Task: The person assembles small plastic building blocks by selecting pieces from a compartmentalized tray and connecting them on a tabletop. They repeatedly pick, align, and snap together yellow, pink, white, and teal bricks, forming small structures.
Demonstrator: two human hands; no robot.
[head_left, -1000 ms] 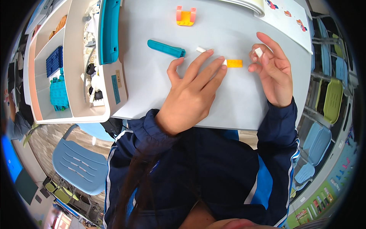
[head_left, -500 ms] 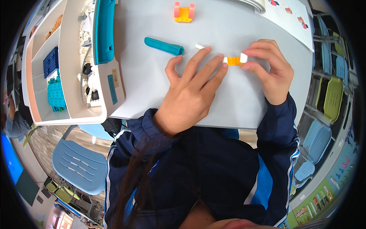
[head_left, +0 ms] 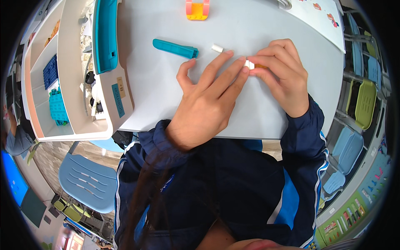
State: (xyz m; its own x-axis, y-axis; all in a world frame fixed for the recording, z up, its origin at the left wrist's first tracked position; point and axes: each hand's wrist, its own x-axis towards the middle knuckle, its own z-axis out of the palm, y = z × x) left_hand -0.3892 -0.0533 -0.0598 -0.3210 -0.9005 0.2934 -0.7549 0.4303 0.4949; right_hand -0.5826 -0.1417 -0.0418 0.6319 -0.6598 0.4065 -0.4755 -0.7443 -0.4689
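Note:
My right hand pinches a small white toy brick between thumb and fingers. It sits against the left end of an orange brick strip, whose other end is mostly covered by my right fingers. My left hand is spread out, palm down, with two fingertips touching the white pieces at that left end. Just beyond the left fingers lies a loose white piece. A long teal piece rests on the table to the left of it.
A pink and yellow-orange built piece stands at the far side of the grey table. On the left is a white compartment box of sorted bricks with a teal tray. Printed sheets lie far right.
My right hand has moved left along the orange strip, bringing its white brick from the right end to the left end. My left hand stays nearly in place. The view has shifted slightly.

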